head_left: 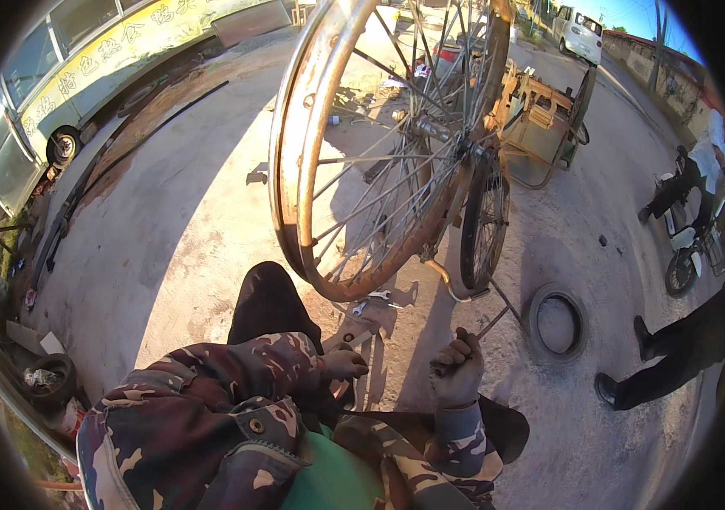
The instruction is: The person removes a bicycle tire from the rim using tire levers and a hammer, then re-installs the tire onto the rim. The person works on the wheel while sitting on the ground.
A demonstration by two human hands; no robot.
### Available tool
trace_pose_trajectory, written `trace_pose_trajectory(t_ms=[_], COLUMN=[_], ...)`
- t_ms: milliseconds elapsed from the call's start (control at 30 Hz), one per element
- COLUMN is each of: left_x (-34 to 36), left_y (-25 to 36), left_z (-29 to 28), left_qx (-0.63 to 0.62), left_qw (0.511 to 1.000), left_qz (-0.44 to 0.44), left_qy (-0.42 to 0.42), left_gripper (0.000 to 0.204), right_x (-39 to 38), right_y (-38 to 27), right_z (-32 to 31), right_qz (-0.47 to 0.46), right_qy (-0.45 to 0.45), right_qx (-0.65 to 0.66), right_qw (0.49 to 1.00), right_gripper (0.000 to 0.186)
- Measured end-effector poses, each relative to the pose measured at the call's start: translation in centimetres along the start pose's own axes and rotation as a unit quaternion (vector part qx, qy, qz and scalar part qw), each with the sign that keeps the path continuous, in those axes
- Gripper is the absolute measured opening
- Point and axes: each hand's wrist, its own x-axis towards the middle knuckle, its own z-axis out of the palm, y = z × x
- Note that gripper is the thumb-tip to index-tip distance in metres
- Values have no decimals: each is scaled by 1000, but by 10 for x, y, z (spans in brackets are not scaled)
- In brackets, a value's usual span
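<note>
A large spoked wheel [296, 170] with a bare, rusty rim stands in front of me, carrying no tyre. My right hand [456, 371] is closed in a fist around a thin metal rod [495, 321], which points away toward the wheel's lower right. Lower down and to the left, my left hand [345, 364] is held near my knees with its fingers curled; what it holds, if anything, is hidden. Between the wheel and my hands, a wrench [359, 308] lies on the ground among other small metal tools. A loose tyre [580, 327] lies flat to the right of my right hand.
Behind the large wheel is a smaller black-tyred wheel [470, 234] and a rusty metal frame [541, 119]. A person's dark-trousered legs [677, 348] are at the right, near a parked motorbike [683, 246]. A pale vehicle [82, 89] stands far left, a white van [579, 36] far back.
</note>
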Motion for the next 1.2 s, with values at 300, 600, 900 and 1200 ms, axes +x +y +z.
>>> trace_pose_trajectory(t_ms=[300, 600, 900, 1200], left_x=[34, 26, 28, 27], left_y=[66, 41, 40, 44], left_z=[-39, -27, -28, -28], left_qx=[-346, -338, -324, -341], left_qw=[857, 860, 875, 860], left_qz=[-372, -368, -340, -363], left_qy=[-90, -103, -118, -110], left_gripper=[34, 43, 41, 43], right_x=[29, 43, 47, 38], right_y=[7, 11, 4, 8], right_z=[-51, -62, -68, -61], right_qz=[27, 17, 46, 35], right_qy=[37, 39, -15, -5], right_qx=[-52, -29, -27, -36], right_qw=[998, 999, 998, 999], right_gripper=[27, 21, 24, 25])
